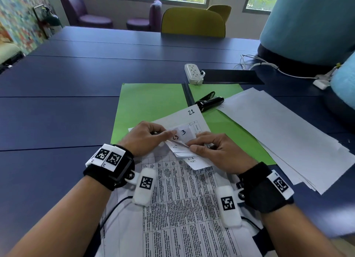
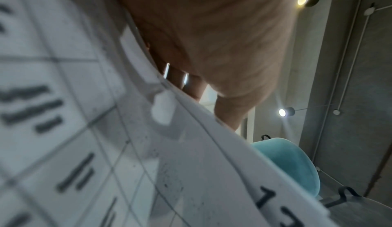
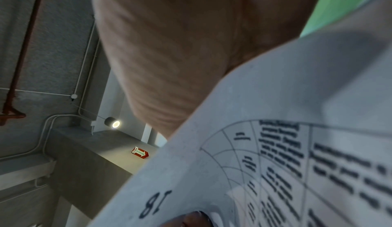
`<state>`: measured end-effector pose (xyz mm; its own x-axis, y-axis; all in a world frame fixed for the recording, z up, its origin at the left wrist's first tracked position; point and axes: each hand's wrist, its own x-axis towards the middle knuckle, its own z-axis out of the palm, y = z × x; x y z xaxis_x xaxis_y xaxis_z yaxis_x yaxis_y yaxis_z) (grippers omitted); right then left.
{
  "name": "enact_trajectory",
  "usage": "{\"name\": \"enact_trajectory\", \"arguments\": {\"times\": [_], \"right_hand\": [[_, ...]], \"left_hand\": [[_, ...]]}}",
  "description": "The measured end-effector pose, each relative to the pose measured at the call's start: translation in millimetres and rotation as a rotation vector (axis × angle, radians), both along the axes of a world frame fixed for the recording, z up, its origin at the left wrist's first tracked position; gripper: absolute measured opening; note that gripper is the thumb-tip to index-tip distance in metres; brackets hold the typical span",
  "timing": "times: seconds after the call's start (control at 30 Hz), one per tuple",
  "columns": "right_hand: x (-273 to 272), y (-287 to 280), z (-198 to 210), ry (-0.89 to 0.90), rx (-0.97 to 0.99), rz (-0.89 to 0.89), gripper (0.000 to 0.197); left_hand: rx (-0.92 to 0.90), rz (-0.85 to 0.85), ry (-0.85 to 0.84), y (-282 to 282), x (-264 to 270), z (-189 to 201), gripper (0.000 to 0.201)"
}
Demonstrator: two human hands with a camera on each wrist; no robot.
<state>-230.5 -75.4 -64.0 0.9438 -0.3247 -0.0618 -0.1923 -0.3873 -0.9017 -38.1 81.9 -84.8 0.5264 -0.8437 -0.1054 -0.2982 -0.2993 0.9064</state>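
At frame centre the left hand [image 1: 146, 139] and right hand [image 1: 213, 151] each pinch corners of the sheets [image 1: 184, 134], fanning them, probably to read the handwritten page numbers.

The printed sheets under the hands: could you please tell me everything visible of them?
The printed sheets are white paper with ruled tables of small black text and handwritten corner numbers; 21 and 3 are legible. They lie stacked loosely, partly on the green folder. Their far corners are lifted and fanned, pinched by the left hand and the right hand.
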Motion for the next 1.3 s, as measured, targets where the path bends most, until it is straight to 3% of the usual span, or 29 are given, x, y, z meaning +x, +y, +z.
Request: {"name": "enact_trajectory", "arguments": {"times": [0.07,0.2,0.27,0.43,0.6,0.87,1.3], "right_hand": [[0.3,-1.0,0.1,0.032,-0.035,0.011,0.017],[-0.7,1.9,1.6,-0.005,0.071,-0.031,0.021],[-1.4,3.2,1.7,-0.005,0.11,-0.048,0.03],[1.7,0.2,-0.3,0.04,-0.049,0.031,0.033],[2.0,0.1,-1.1,0.062,-0.062,0.05,0.047],[1.4,1.3,0.4,0.047,-0.103,0.048,0.031],[0.0,0.2,-0.1,0.037,-0.08,0.043,0.03]], "left_hand": [[-0.015,0.011,0.019,0.1,-0.6,-0.1,0.066],[0.053,0.018,0.016,0.9,-1.3,2.3,0.02],[0.067,0.005,0.009,2.1,-1.9,3.7,0.012],[0.072,0.007,0.015,2.5,-2.0,5.5,0.012],[0.081,-0.002,0.01,2.6,-2.3,6.4,0.01],[0.058,0.002,0.012,1.6,-1.0,4.4,0.007],[0.066,-0.013,0.014,3.2,-2.4,6.2,0.009]]}}
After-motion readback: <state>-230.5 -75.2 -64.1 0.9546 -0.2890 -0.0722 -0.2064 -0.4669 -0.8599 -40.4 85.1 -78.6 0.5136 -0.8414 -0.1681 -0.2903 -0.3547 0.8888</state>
